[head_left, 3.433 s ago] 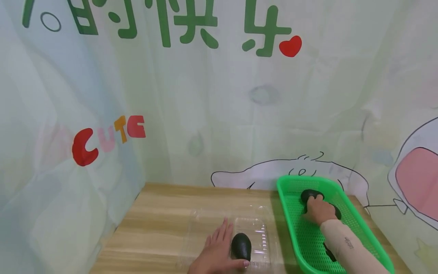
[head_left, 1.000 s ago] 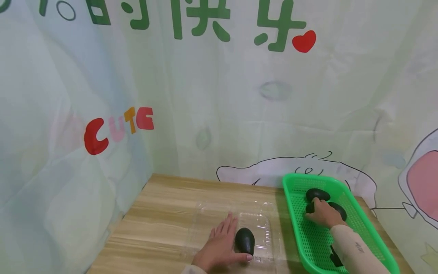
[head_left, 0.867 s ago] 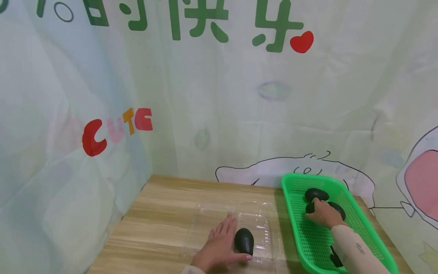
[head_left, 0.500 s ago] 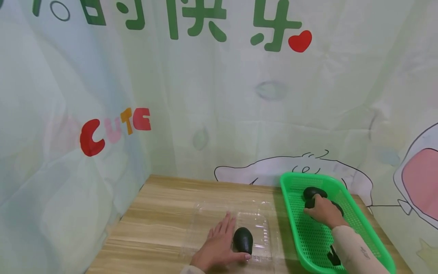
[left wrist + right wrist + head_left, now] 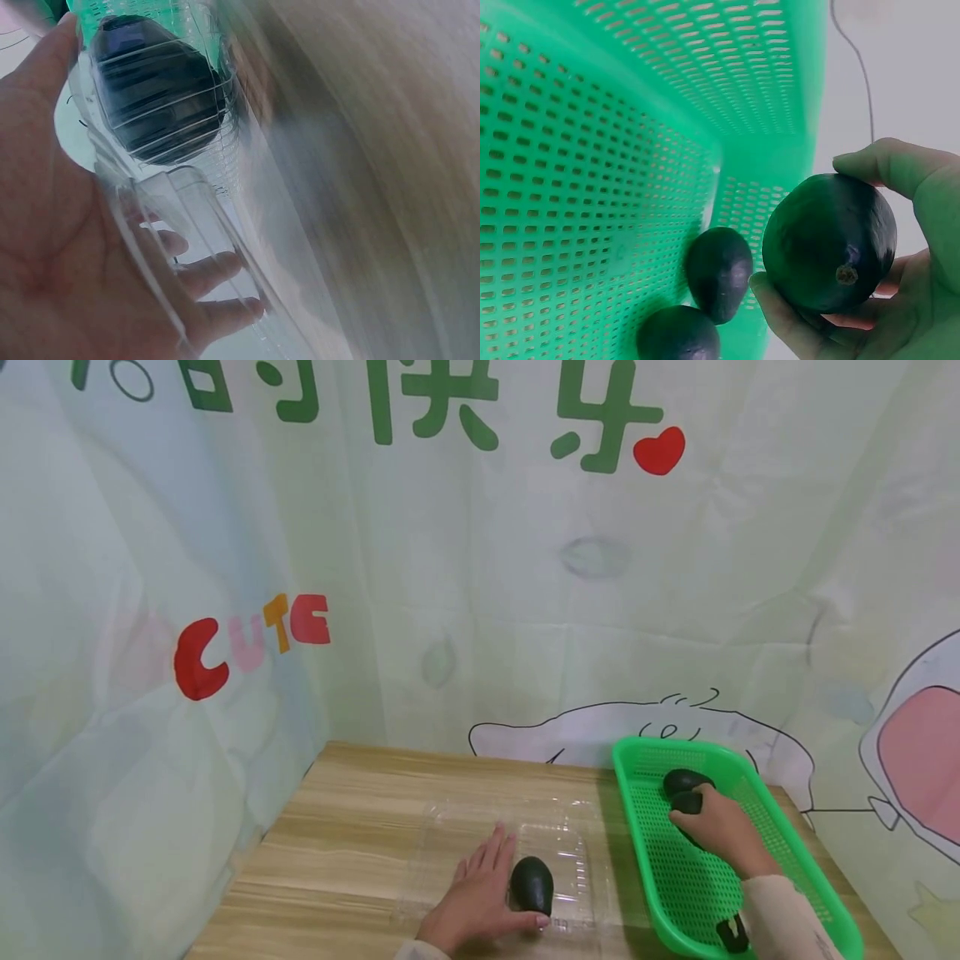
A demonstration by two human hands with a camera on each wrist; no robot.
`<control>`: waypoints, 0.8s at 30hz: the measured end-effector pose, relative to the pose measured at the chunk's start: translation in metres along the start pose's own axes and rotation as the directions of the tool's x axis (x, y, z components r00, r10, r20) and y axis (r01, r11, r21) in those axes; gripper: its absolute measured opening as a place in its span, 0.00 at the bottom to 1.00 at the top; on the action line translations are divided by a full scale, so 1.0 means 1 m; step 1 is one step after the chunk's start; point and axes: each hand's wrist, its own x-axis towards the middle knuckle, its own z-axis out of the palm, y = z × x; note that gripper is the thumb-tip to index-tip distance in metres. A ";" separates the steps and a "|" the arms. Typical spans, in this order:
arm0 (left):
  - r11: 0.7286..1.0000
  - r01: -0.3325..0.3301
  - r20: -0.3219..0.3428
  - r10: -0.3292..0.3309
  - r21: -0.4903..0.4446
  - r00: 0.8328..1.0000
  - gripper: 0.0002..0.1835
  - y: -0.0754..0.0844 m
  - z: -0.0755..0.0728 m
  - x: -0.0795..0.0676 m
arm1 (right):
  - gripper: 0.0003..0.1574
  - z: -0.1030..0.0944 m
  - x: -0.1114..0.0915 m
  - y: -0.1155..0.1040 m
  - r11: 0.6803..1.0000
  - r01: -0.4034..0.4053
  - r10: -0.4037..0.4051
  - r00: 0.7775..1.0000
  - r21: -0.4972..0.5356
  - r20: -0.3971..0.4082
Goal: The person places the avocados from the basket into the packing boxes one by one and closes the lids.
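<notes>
My right hand (image 5: 726,828) grips a dark avocado (image 5: 829,244) between thumb and fingers, above the floor of the green basket (image 5: 637,852). Two more avocados show in the right wrist view, one (image 5: 720,274) farther along and one (image 5: 679,334) at the lower edge. On the table, my left hand (image 5: 476,893) rests with straight fingers on a clear plastic clamshell box (image 5: 577,839). Beside that palm, an avocado (image 5: 532,887) sits in the box, the thumb lying across its near end. Through the clear plastic, the left wrist view shows the left fingertips (image 5: 217,274).
The wooden table (image 5: 360,810) ends at a printed cloth (image 5: 450,568) at the back and left. A small black object (image 5: 732,933) shows beside the right sleeve, over the basket. The basket's raised rim stands right of the box.
My right hand has taken hold of an avocado among the others and raised it slightly, its wrist shifting right. My left hand stays by the avocado in the box.
</notes>
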 end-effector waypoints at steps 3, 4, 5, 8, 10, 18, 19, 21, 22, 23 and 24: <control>1.000 -0.001 0.001 0.001 0.003 1.000 0.69 0.000 -0.001 0.000 | 0.50 -0.001 -0.004 -0.001 1.000 0.010 -0.010 1.000 0.002 -0.022; 1.000 0.000 0.000 0.000 0.004 1.000 0.69 0.000 -0.001 0.000 | 0.49 -0.002 -0.006 -0.002 1.000 0.011 -0.011 0.999 -0.001 -0.030; 1.000 -0.001 0.000 0.001 0.006 1.000 0.69 0.000 -0.001 0.000 | 0.49 -0.002 -0.007 -0.002 1.000 0.011 -0.011 0.999 -0.003 -0.038; 1.000 -0.001 0.000 0.001 0.005 1.000 0.69 0.001 -0.001 0.000 | 0.48 -0.004 -0.011 -0.005 1.000 0.013 -0.013 0.998 -0.001 -0.065; 1.000 -0.002 -0.002 0.002 0.006 1.000 0.69 0.001 0.000 0.000 | 0.48 -0.005 -0.014 -0.006 1.000 0.013 -0.012 0.997 0.007 -0.081; 1.000 -0.002 -0.001 0.002 0.005 1.000 0.69 -0.001 0.001 0.002 | 0.48 -0.007 -0.026 -0.006 0.991 0.002 0.010 0.996 0.131 -0.090; 1.000 -0.001 -0.001 0.001 0.006 1.000 0.69 -0.001 0.001 0.003 | 0.48 -0.007 -0.028 -0.006 0.990 -0.003 0.017 0.995 0.141 -0.094; 1.000 0.000 -0.001 0.000 0.006 1.000 0.70 -0.002 0.002 0.003 | 0.47 -0.008 -0.031 -0.006 0.987 -0.014 0.032 0.994 0.160 -0.106; 1.000 0.000 -0.002 0.000 0.007 1.000 0.70 -0.002 0.002 0.003 | 0.47 -0.008 -0.033 -0.007 0.985 -0.021 0.041 0.993 0.169 -0.112; 1.000 0.002 -0.001 -0.002 0.006 1.000 0.70 -0.002 0.002 0.003 | 0.47 -0.009 -0.034 -0.007 0.985 -0.026 0.047 0.992 0.172 -0.120; 1.000 0.003 -0.001 -0.003 0.004 1.000 0.70 -0.002 0.002 0.003 | 0.47 -0.009 -0.036 -0.008 0.984 -0.030 0.053 0.991 0.174 -0.126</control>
